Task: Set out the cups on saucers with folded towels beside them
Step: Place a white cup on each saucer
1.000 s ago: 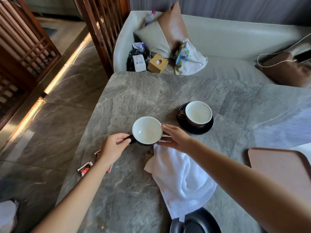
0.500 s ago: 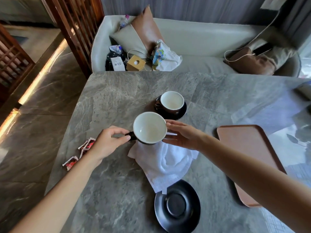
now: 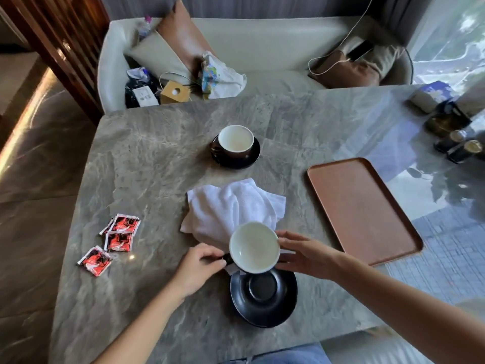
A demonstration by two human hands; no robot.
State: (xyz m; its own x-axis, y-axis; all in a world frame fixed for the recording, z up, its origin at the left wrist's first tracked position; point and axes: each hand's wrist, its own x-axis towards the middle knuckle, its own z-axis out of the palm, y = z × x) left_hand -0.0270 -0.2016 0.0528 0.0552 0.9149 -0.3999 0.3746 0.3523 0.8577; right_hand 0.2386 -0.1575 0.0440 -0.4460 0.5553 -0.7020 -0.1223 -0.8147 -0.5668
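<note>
I hold a dark cup with a white inside in the air, just above the far edge of an empty black saucer. My left hand pinches the cup's handle. My right hand steadies its right side with flat fingers. A crumpled white towel lies unfolded just beyond the cup. Farther back, a second cup stands on its own black saucer.
A brown tray lies to the right on the grey marble table. Three red sachets lie at the left. Dark jars and a box stand at the far right. A sofa with cushions is behind the table.
Both hands have carried the cup toward me, from over the towel to above the black saucer. My view has tilted down and right, showing the whole tray.
</note>
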